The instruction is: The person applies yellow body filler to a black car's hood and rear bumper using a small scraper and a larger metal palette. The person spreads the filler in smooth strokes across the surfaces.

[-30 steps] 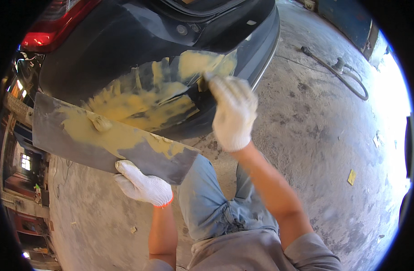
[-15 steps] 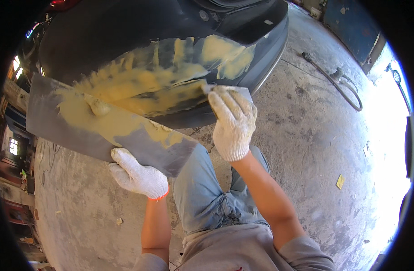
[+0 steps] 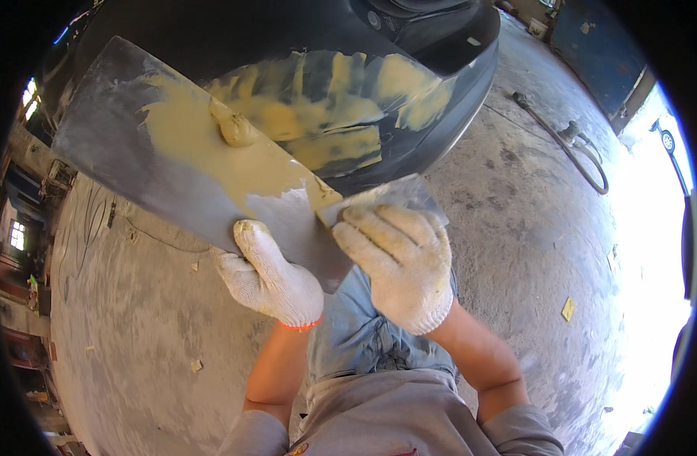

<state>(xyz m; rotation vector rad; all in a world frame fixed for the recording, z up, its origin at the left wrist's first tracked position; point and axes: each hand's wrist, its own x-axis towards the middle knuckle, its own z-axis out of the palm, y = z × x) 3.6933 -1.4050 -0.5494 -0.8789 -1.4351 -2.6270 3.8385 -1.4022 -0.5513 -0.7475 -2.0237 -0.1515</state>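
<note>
My left hand (image 3: 276, 277), in a white knit glove, grips the near edge of a long grey metal board (image 3: 105, 114), thumb on top. Yellow body filler (image 3: 181, 133) is smeared over the board, with a thick lump along its far edge. In my gloved right hand (image 3: 398, 262) is a thin, flat spreader (image 3: 394, 194), its left edge against the board's right end beside a ridge of filler. Beyond them, the dark car bumper (image 3: 432, 140) carries streaks and patches of yellow filler. My right fingers lie across the spreader; the thumb is hidden.
On the concrete floor (image 3: 531, 251) to the right lie a hose with a tool (image 3: 569, 148) and a small yellow piece (image 3: 568, 308). Cables (image 3: 97, 216) run along the floor at left, near cluttered shelving. A blue panel (image 3: 592, 45) stands at the far right.
My right hand has brought the spreader from the bumper back and down to the board's right end. The board has risen and shifted right, tilting more steeply.
</note>
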